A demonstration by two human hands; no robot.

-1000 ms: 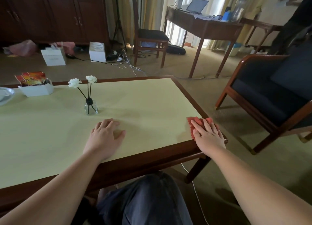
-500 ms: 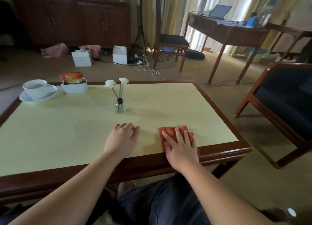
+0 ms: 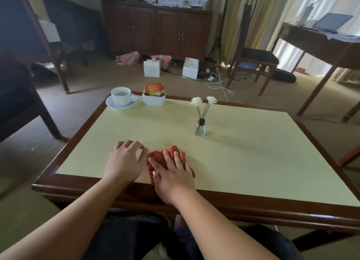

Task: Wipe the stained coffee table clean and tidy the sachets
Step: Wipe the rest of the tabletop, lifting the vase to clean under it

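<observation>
A coffee table (image 3: 243, 158) with a pale yellow top and dark wooden rim fills the view. My right hand (image 3: 173, 174) presses flat, fingers straight, on a crumpled red cloth (image 3: 158, 157) near the table's front edge. My left hand (image 3: 124, 160) rests on the tabletop just left of the cloth, fingers loosely bent, holding nothing. At the far left corner a white holder (image 3: 153, 100) carries red and orange sachets (image 3: 154, 89) standing upright.
A white cup on a saucer (image 3: 121, 97) stands left of the sachet holder. A small glass vase with two white flowers (image 3: 201, 121) sits mid-table. Armchairs flank the table; boxes and cables lie on the carpet beyond it.
My right hand has slid the red cloth leftwards along the front edge, from the right corner to beside my left hand. The view has swung left, bringing the cup into sight.
</observation>
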